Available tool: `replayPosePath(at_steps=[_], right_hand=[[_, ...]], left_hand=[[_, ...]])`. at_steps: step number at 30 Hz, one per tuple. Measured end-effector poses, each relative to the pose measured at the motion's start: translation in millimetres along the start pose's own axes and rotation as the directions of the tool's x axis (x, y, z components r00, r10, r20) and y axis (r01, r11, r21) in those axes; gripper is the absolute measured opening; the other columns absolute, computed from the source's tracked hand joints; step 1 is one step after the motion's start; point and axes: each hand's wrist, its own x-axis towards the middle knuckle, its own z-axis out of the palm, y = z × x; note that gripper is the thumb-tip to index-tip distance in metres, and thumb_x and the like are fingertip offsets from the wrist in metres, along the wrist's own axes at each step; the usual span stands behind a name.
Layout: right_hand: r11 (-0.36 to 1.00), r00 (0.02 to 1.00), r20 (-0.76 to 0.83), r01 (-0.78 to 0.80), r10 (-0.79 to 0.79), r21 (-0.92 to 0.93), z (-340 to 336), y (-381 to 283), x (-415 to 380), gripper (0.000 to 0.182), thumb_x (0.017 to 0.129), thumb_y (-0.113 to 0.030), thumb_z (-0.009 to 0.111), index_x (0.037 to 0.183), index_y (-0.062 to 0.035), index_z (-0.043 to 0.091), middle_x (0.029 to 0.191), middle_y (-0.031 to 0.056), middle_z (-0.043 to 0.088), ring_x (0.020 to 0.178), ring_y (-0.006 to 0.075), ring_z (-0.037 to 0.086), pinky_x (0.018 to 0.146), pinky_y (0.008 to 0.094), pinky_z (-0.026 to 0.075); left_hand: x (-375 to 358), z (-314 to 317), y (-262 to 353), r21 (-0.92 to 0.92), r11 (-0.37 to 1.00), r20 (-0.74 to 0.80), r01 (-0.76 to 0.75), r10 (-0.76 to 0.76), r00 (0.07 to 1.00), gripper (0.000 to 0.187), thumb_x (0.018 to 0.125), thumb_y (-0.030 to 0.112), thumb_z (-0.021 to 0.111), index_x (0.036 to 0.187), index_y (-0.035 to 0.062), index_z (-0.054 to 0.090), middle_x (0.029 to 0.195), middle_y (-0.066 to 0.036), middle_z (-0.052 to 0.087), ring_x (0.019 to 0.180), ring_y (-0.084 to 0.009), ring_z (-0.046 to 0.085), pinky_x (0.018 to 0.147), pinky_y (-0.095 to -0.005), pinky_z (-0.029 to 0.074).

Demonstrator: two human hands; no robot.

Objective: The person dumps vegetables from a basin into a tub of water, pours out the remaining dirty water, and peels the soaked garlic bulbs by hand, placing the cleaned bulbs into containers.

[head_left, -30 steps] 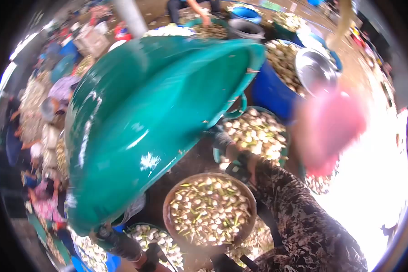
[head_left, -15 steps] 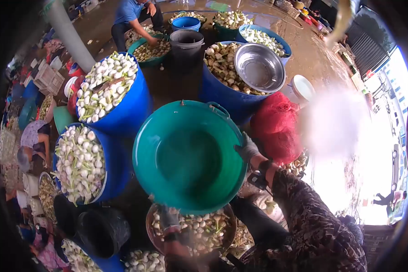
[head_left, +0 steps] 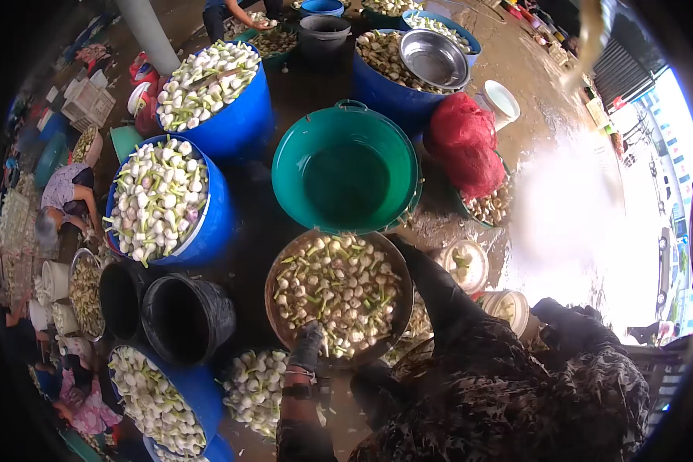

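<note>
My left hand [head_left: 308, 346], in a dark glove, is closed on the lower left rim of a round brown basin [head_left: 403, 271]. The basin is filled with garlic bulbs [head_left: 339, 289] with green stems, some right beside my fingers. Just beyond it stands a big green tub [head_left: 283, 181] with nothing but a dark, shiny bottom showing. My right hand cannot be seen; only camouflage clothing shows at the lower right.
Blue barrels [head_left: 246, 115] heaped with garlic stand at the left and back. Black buckets [head_left: 223, 312] are at the lower left. A red mesh bag [head_left: 470, 146] and white bucket [head_left: 500, 104] lie rightward. One person [head_left: 69, 192] bends at the left; another works at the back.
Both hands have come off the green tub, which now stands farther off, beyond the brown basin. My left hand has moved onto the basin; my right hand has left view. The camera view has shifted.
</note>
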Motion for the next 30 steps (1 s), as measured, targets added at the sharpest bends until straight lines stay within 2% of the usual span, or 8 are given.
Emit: replayPosePath(at_steps=[2,6,7,8,10,12,25,30], right_hand=[[0.913,0.977,-0.036,0.185,-0.212,-0.365,54.5,2.9,-12.8,0.020,0.090,-0.017,0.050,0.097,-0.0118,0.068,0.097,0.0143,0.069,0.093,0.0337,0.068,0.080,0.0437,0.055],[0.908,0.972,-0.234,0.100,-0.002,0.408,-14.5,-120.0,-110.3,0.017,0.085,-0.019,0.055,0.095,-0.0119,0.068,0.101,0.0115,0.068,0.097,0.0308,0.066,0.084,0.0380,0.054],[0.936,0.858,-0.373,0.327,-0.353,-0.134,49.5,-91.2,-45.0,0.019,0.085,-0.020,0.056,0.095,-0.0096,0.068,0.102,0.0116,0.067,0.101,0.0304,0.064,0.086,0.0379,0.053],[0.939,0.945,-0.312,0.190,-0.096,0.286,-31.2,-159.5,-119.3,0.022,0.086,-0.021,0.055,0.098,-0.0070,0.068,0.103,0.0137,0.066,0.102,0.0320,0.063,0.087,0.0391,0.052],[0.862,0.748,-0.560,0.494,-0.357,0.110,38.3,-144.0,-46.4,0.030,0.089,-0.029,0.053,0.101,-0.0049,0.066,0.108,0.0162,0.066,0.102,0.0343,0.062,0.088,0.0418,0.050],[0.799,0.877,-0.450,0.389,-0.168,0.458,33.3,-174.5,-55.1,0.036,0.090,-0.036,0.055,0.107,-0.0062,0.064,0.106,0.0168,0.066,0.101,0.0346,0.062,0.088,0.0417,0.049],[0.846,0.998,-0.012,0.058,-0.061,0.530,79.6,-136.5,-87.7,0.039,0.091,-0.037,0.055,0.117,-0.0098,0.065,0.118,0.0133,0.065,0.114,0.0295,0.059,0.100,0.0380,0.044],[0.648,0.928,-0.058,0.301,-0.368,0.700,82.9,-132.5,-5.7,0.040,0.087,-0.040,0.061,0.110,-0.0073,0.066,0.111,0.0126,0.066,0.107,0.0292,0.061,0.096,0.0395,0.045]], left_hand=[[15.3,-58.5,-84.1,-0.357,0.920,0.220,0.159,-0.083,0.972,0.046,0.095,0.014,0.054,0.140,0.0123,0.044,0.138,-0.009,0.050,0.120,-0.0228,0.055,0.097,-0.0412,0.047],[-38.0,-75.0,-93.7,0.284,0.934,0.188,-0.216,0.167,0.968,0.044,0.101,0.033,0.040,0.139,0.0111,0.042,0.138,-0.012,0.049,0.121,-0.0263,0.053,0.091,-0.0458,0.049],[-45.0,-73.0,-111.4,0.289,0.933,0.221,-0.213,0.151,0.964,0.044,0.101,0.033,0.040,0.139,0.0111,0.042,0.138,-0.012,0.049,0.121,-0.0263,0.053,0.091,-0.0458,0.049],[-68.6,-57.5,-81.4,-0.073,0.990,0.095,0.122,-0.115,0.989,0.043,0.101,0.033,0.039,0.139,0.0107,0.043,0.139,-0.013,0.048,0.124,-0.0284,0.051,0.092,-0.0479,0.048],[-84.4,-39.2,-73.7,-0.467,0.772,0.066,0.431,-0.456,0.888,0.044,0.102,0.034,0.035,0.138,0.0099,0.042,0.143,-0.014,0.044,0.132,-0.0340,0.043,0.097,-0.0521,0.043],[-81.2,-34.8,-103.8,-0.524,0.731,0.164,0.437,-0.416,0.894,0.043,0.100,0.035,0.043,0.136,0.0132,0.044,0.138,-0.010,0.049,0.122,-0.0301,0.049,0.093,-0.0515,0.044],[73.9,53.3,25.8,-0.600,0.692,0.184,0.401,-0.369,0.911,0.080,0.093,0.067,0.037,0.152,0.0150,0.022,0.159,-0.009,0.020,0.147,-0.0284,0.016,0.114,-0.0608,0.016],[146.0,89.3,79.1,-0.578,0.758,0.084,0.303,-0.313,0.946,0.096,0.085,0.071,0.049,0.154,0.0149,0.013,0.160,-0.008,0.013,0.147,-0.0281,0.014,0.113,-0.0624,0.017]])
